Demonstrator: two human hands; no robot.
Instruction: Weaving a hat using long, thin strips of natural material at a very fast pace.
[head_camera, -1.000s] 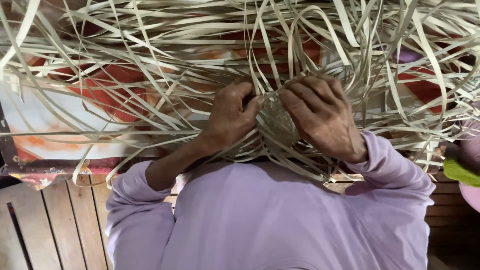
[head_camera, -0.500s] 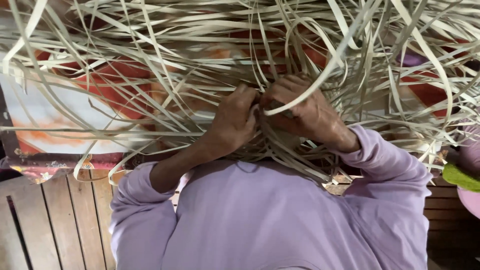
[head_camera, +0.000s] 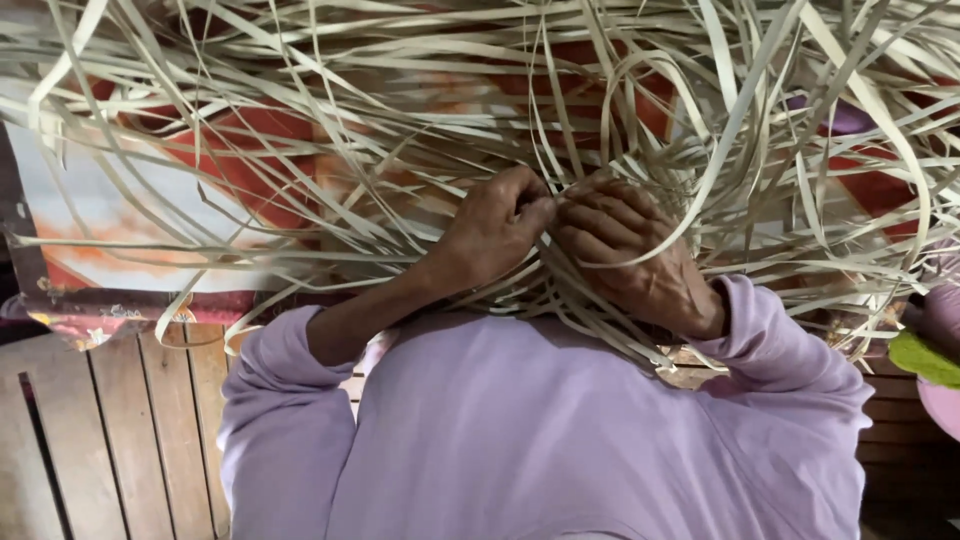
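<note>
Under the head camera, 2 hands meet in a big tangle of pale strips (head_camera: 640, 130) — left hand (head_camera: 495, 235) and right hand (head_camera: 625, 255) touch, fingers curled tight on strips at the woven middle. Behind lies a red and white mat (head_camera: 230, 170) — wooden floor (head_camera: 120, 430) below.

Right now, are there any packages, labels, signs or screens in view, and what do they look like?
Printed sheet or banner: lies flat under the pale strips, left and centre; white, red and orange patches.
No packages, labels or screens can be made out.
</note>
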